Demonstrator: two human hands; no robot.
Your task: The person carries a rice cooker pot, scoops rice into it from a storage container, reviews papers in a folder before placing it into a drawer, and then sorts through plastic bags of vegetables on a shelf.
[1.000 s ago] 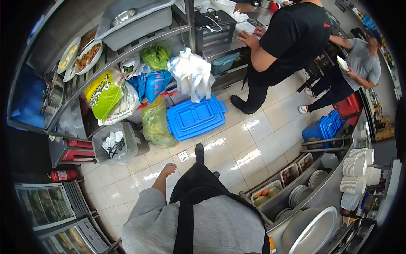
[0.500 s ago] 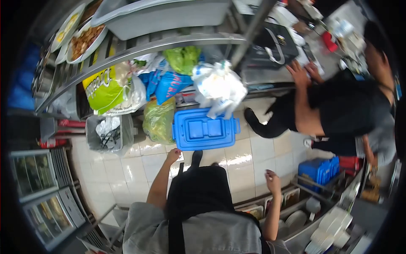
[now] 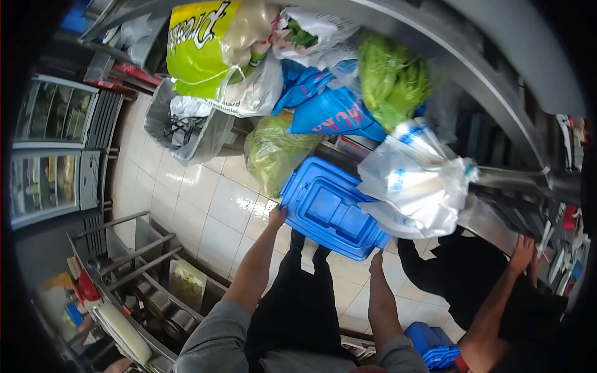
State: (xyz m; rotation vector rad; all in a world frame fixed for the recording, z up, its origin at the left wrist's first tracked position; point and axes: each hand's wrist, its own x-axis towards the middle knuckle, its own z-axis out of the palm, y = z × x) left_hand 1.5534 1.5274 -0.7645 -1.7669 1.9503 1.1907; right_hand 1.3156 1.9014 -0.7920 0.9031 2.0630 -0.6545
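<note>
A blue lidded storage box (image 3: 336, 208) is in front of my feet, turned at an angle in the view. My left hand (image 3: 278, 216) is closed at its left end, with the fingers partly hidden by the rim. At the right front corner, my right hand (image 3: 376, 262) meets the handle end, its fingertips mostly out of sight. A white plastic bag (image 3: 413, 180) hangs over the box's far right part. Against the far left side rests a yellowish clear bag of greens (image 3: 273, 149).
Above the box, a shelf holds a blue bag (image 3: 339, 115), leafy greens (image 3: 392, 81) and a yellow-green bag (image 3: 202, 53). A lined grey bin (image 3: 186, 118) stands left. A co-worker's arm (image 3: 497, 304) is at right, near another blue box (image 3: 432, 345). A metal rack (image 3: 134, 248) is lower left.
Both my hands have moved to the blue storage box's ends; earlier they were apart from it. My view has come closer and rotated, with the shelf bags now larger.
</note>
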